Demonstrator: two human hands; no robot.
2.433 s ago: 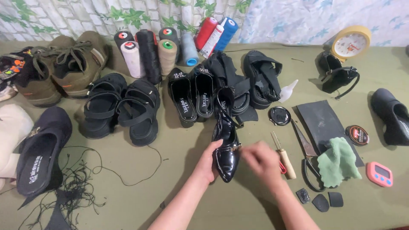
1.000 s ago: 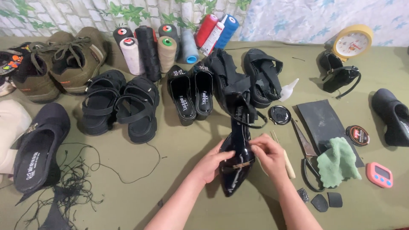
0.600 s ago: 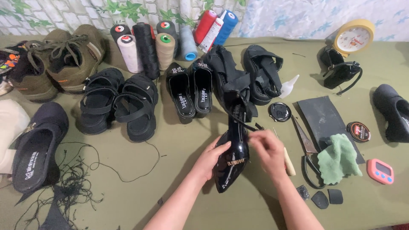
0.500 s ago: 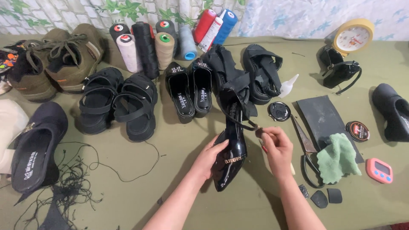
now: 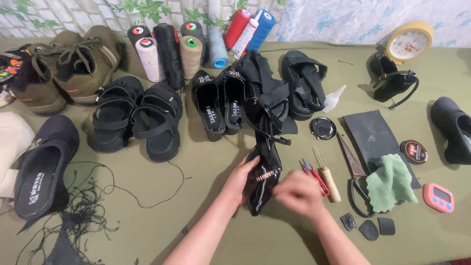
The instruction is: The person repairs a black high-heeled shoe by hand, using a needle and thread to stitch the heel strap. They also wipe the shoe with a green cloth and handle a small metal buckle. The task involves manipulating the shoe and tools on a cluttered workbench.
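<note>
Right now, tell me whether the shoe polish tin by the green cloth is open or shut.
Shut. The shoe polish tin has its printed lid on; a separate black lid lies apart, near the scissors.

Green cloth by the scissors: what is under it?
The green cloth lies partly on a black rubber sheet and over one handle loop of the scissors. Anything else beneath it is covered and cannot be seen.

Right hand is motion-blurred, hiding part of the black shoe.
</note>
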